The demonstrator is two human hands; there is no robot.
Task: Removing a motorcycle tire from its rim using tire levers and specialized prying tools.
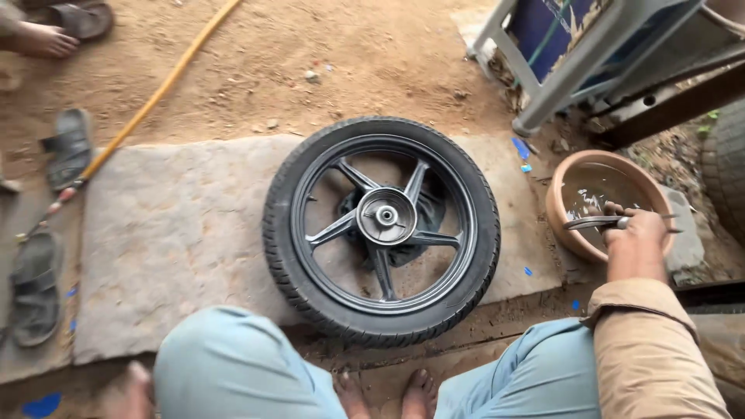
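Stone slab [171, 233], black alloy-spoked motorcycle wheel [380, 229] flat, tyre mounted

Right hand [638, 233] gripped metal pliers [597, 223] over water-filled clay bowl [560, 221]. Black motorcycle wheel [381, 230] lay flat on stone slab [171, 233]. Left hand [132, 388] sat low by knee, mostly out of frame; yellow hose [155, 97] crossed the dirt.

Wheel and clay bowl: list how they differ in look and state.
The wheel is black, with a treaded tyre and spokes; the bowl is brown and plain. The wheel is much wider than the bowl. The wheel lies flat on the stone slab, untouched; the bowl sits on the ground beside the slab and holds water, with the right hand over it gripping metal tools. Both are round.
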